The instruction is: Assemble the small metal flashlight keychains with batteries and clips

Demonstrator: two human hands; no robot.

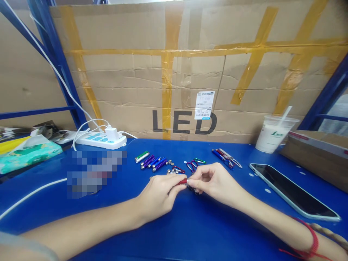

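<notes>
My left hand (159, 192) is closed around a small red metal flashlight tube (182, 182), one end of it showing past the fingers. At that end, my right hand (214, 181) pinches with thumb and forefinger; whether a separate small part is between them is hidden. Just beyond my hands lie small carabiner clips (191, 166) in purple, red and green, with small silvery pieces (171, 163) near them. Left of these, several similar loose tubes (153, 162) in purple, blue, green and silver lie side by side. Farther right are several slim tubes (224, 156) with clips attached.
A phone (293, 190) lies at the right, with a lidded drink cup (274, 136) and an open cardboard box (318, 156) behind it. A white power strip (100, 140) with cables sits at the back left. A large carton (127, 90) walls off the rear.
</notes>
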